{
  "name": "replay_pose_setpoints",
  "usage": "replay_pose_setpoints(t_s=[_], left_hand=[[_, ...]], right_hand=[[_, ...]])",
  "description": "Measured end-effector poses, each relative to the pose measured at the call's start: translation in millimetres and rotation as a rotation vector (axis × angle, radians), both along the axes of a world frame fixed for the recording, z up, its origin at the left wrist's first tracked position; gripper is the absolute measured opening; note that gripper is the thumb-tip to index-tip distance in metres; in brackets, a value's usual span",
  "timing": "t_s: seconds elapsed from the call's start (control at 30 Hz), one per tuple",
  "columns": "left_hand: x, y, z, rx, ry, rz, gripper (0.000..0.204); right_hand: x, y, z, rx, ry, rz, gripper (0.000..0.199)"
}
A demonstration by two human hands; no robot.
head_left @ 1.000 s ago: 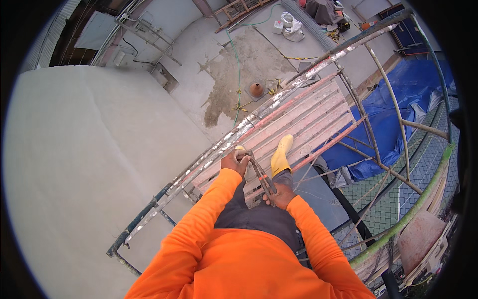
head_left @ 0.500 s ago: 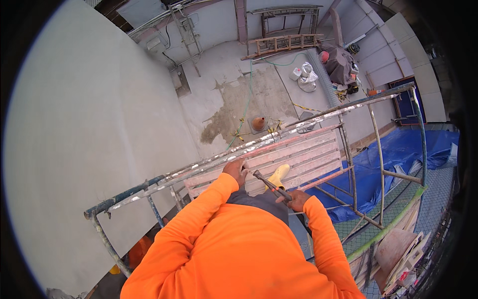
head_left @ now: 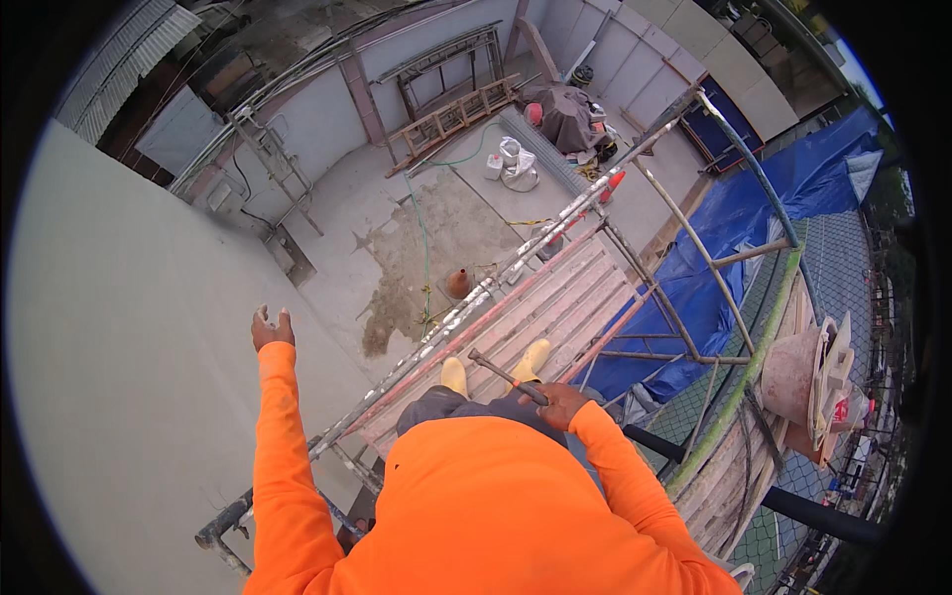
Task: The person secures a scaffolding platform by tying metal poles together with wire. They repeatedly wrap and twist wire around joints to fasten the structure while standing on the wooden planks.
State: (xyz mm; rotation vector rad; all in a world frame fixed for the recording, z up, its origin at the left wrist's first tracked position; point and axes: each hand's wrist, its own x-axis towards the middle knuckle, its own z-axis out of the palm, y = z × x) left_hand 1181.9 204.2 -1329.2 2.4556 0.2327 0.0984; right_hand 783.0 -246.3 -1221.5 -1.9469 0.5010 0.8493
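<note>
L hand (head_left: pixel 271 328) stretched out to grey wall (head_left: pixel 119 347), my fingers loose, holding nothing | R hand (head_left: pixel 561 405) fisted round tool handle (head_left: pixel 506 375) at waist

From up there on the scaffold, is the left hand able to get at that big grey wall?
Probably yes. The left hand is stretched out over the scaffold rail and appears to lie against the wall, with nothing between them. The right hand stays back, gripping a thin tool.
</note>
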Motion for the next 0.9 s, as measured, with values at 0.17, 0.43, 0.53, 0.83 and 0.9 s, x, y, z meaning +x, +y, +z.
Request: replay_pose_setpoints(t_s=[0.17,0.43,0.53,0.83,0.9], left_hand=[[-63,-119,-84,0.028,0.243,-0.421,0.055],[-198,-327,-61,0.000,0.406,-1.642,0.056],[-213,-386,-23,0.068,0.528,-1.748,0.054],[-351,-570,120,-0.346,0.165,-2.080,0.038],[-395,-607,153,-0.419,0.059,-2.170,0.035]], right_hand=[[-48,12,55,-0.150,-0.325,-0.523,0.029],[-175,35,130,-0.806,-0.464,-1.302,0.023],[-232,55,132,-1.196,-0.355,-1.550,0.024],[-339,98,96,-1.492,0.418,-1.804,0.040],[-343,98,90,-1.499,0.413,-1.814,0.039]])
